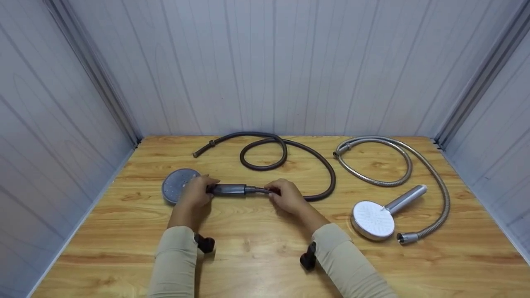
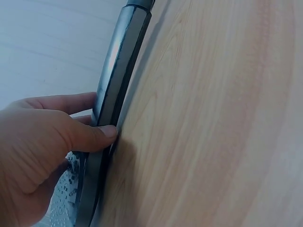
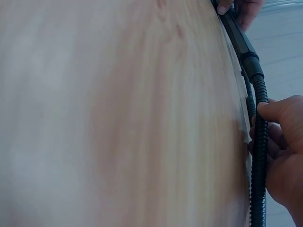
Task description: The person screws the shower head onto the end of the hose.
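Observation:
A dark grey shower head (image 1: 174,187) lies face up at the left of the table, its handle (image 1: 229,189) pointing right. My left hand (image 1: 196,191) grips that handle near the head, thumb (image 2: 109,131) on the near side and fingers on the far side. The dark shower hose (image 1: 331,176) meets the handle's end at a short collar (image 3: 252,65). Just right of this collar, my right hand (image 1: 286,195) pinches the hose between thumb and fingers. From there the hose runs right, loops at the back and ends in a fitting (image 1: 195,155).
At the right lie a silver shower head (image 1: 373,220) with a white face and a coiled silver hose (image 1: 443,186). The silver hose's near end fitting (image 1: 408,238) sits beside that head. Panel walls (image 1: 265,66) enclose the wooden table (image 1: 256,256) at the back and sides.

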Tool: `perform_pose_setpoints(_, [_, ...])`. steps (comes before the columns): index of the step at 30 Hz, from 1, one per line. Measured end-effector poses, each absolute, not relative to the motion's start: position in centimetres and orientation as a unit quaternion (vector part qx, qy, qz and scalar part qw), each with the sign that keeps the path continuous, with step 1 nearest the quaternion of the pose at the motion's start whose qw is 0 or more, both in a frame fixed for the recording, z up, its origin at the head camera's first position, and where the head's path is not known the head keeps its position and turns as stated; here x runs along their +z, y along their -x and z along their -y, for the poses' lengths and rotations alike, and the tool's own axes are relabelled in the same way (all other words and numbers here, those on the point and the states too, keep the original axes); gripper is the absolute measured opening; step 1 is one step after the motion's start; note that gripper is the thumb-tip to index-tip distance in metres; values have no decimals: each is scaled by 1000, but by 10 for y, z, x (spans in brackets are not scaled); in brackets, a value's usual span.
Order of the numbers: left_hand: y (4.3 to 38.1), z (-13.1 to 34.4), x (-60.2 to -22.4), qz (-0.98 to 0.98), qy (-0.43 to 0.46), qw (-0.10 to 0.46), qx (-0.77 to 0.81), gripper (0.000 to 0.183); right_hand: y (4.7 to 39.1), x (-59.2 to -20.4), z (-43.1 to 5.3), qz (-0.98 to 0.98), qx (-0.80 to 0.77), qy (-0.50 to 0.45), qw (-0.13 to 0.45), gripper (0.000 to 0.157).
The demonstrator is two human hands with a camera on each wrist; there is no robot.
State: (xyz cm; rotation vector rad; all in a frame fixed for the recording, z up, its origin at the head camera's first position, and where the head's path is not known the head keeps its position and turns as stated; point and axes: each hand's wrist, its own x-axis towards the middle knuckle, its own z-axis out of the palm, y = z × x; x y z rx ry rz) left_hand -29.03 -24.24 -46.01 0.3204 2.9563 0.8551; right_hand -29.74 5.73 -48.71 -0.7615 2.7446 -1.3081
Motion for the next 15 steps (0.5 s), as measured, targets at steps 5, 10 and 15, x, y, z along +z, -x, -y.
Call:
perform_pose_setpoints(5, [288, 247, -459, -944, -87, 32, 315, 49, 296, -488, -60, -876, -420, 238, -5, 21])
perform_pose_setpoints(10, [288, 250, -457, -931, -88, 13, 353, 46, 296, -489, -62, -870, -430, 241, -17, 22])
perform_pose_setpoints(15, [285, 253, -458, -920, -72, -7, 384, 35, 294, -489, -64, -867, -441, 231, -5, 23])
